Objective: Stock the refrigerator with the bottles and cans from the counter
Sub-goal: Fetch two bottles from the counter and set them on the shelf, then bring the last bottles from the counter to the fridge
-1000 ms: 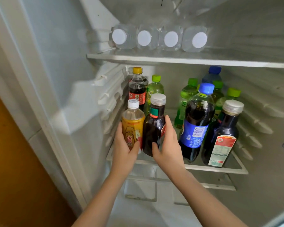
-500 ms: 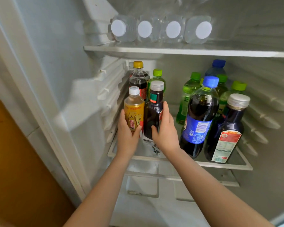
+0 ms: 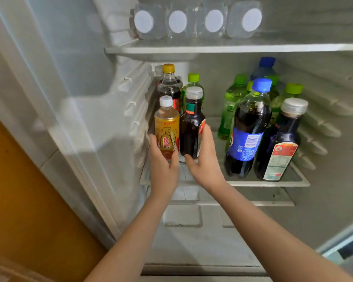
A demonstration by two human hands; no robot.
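Inside the open refrigerator, my left hand point(image 3: 163, 165) grips the lower part of a yellow-labelled bottle with a white cap point(image 3: 167, 127). Right beside it, my right hand point(image 3: 205, 159) curls round a dark bottle with a grey cap point(image 3: 192, 123). Both bottles stand upright at the left of the middle shelf point(image 3: 253, 183). Behind them are a cola bottle with a yellow cap point(image 3: 169, 84) and a green bottle point(image 3: 193, 82).
Right of my hands stand a big blue-capped cola bottle point(image 3: 249, 129), a dark sauce-like bottle point(image 3: 281, 143) and several green bottles point(image 3: 231, 104). The upper shelf point(image 3: 212, 47) carries clear bottles lying with white caps point(image 3: 196, 21) toward me. Left is the fridge wall point(image 3: 80, 88).
Both hands have pushed the two bottles deeper onto the shelf, away from its front edge. The grips on the bottles look the same.
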